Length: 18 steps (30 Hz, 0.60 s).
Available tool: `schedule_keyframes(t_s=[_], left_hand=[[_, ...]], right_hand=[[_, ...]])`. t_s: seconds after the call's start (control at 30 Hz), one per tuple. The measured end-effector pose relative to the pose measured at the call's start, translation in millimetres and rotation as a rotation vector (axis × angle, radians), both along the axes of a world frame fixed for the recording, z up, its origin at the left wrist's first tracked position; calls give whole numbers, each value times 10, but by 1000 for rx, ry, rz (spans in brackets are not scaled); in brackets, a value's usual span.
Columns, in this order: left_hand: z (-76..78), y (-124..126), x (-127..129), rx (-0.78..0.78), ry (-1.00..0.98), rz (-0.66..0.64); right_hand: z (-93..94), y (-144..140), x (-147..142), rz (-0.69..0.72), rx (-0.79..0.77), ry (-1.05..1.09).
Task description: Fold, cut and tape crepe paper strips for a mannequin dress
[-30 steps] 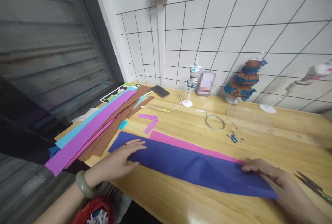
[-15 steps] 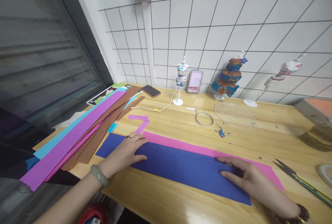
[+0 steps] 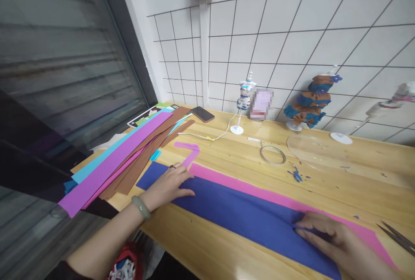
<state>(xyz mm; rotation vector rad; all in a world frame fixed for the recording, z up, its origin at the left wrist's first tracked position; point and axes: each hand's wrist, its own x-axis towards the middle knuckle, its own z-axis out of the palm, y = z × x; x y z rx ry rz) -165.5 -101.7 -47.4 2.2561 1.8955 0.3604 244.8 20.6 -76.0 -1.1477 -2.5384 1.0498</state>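
A long dark blue paper sheet [image 3: 240, 215] lies across the wooden table [image 3: 340, 176], over a pink sheet [image 3: 259, 191] whose far edge shows behind it. My left hand [image 3: 168, 183] lies flat on the blue sheet's left end, with a green bangle on the wrist. My right hand [image 3: 337, 241] presses fingers down on the blue sheet's right part, where the paper puckers slightly.
A stack of long purple, brown and light blue paper strips [image 3: 126, 159] lies at the left. A bent purple strip [image 3: 189, 152], phone [image 3: 202, 114], cable, wire ring [image 3: 272, 154], clear disc [image 3: 311, 152], small mannequins [image 3: 244, 98] and scissors [image 3: 397, 237] lie around.
Both hands slid along the blue sheet: the left slightly rightward, the right from the sheet's right end inward. More pink paper shows at the right. The view swung.
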Motion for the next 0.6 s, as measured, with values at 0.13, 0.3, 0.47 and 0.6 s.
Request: schedule_keyframes(t_s=[0.13,0.3,0.47,0.6], left_hand=[[19,15,-9,7,-10,10],[51,58,-16,-23,-6,-2],[76,98,-7,-18,6,-1],[76,124,26,-25,12,9]], right_hand=[[-3,4,5,-16,13,11],[45,-13,-39,-57,37,56],[78,-20,-54,-33,69,70],[48,-5,-23,-11,69,44]])
